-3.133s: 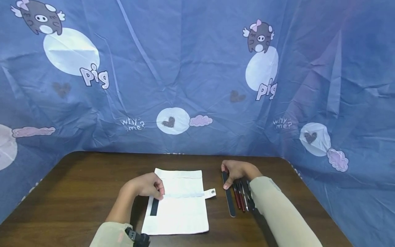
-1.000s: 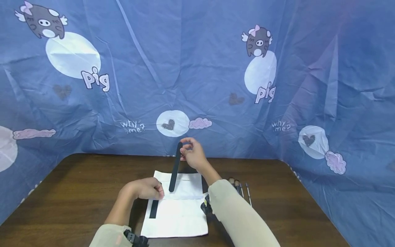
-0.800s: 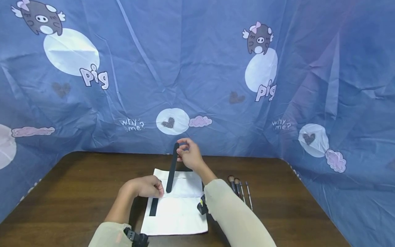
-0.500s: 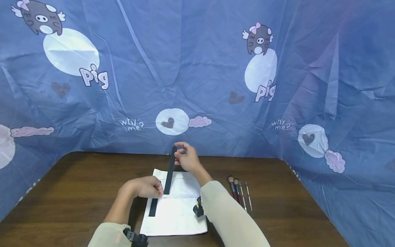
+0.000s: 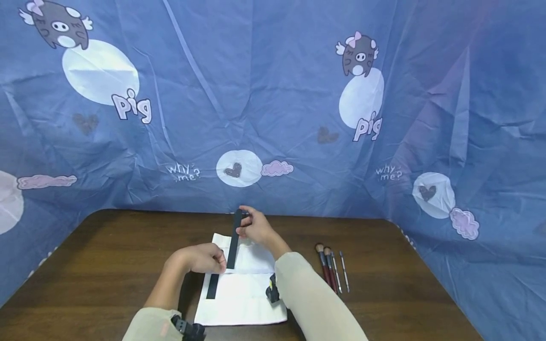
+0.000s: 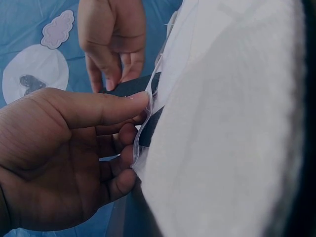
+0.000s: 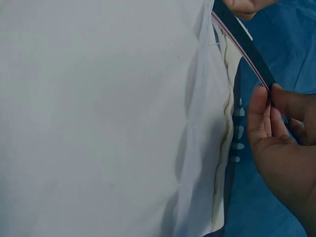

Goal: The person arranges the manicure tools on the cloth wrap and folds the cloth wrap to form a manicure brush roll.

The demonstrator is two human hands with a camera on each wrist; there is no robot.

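Note:
An unfolded white fabric pouch [image 5: 251, 303] lies on the table, with a seamed pocket edge [image 7: 193, 123] across its middle. My left hand [image 5: 202, 258] pinches that edge near the pouch's left side; the left wrist view shows the thumb [image 6: 113, 107] on the fabric. Between thumb and fingers, my right hand [image 5: 258, 231] holds the far end of a black nail file [image 5: 234, 241], pinkish along its edge. It slants down, its near end right at the pocket opening beside my left fingertips. Below them a short black strip [image 5: 212, 286] shows on the pouch's left side.
Right of the pouch, two makeup brushes [image 5: 327, 267] with dark red handles lie side by side. Two slim metallic tools [image 5: 343, 272] are beside them. The brown wooden table [image 5: 128, 246] ends at a blue printed curtain [image 5: 273, 109].
My right hand has lifted the nail file from beside the brushes, carried it left over the pouch and lowered it to the pocket edge. My left hand has kept its place.

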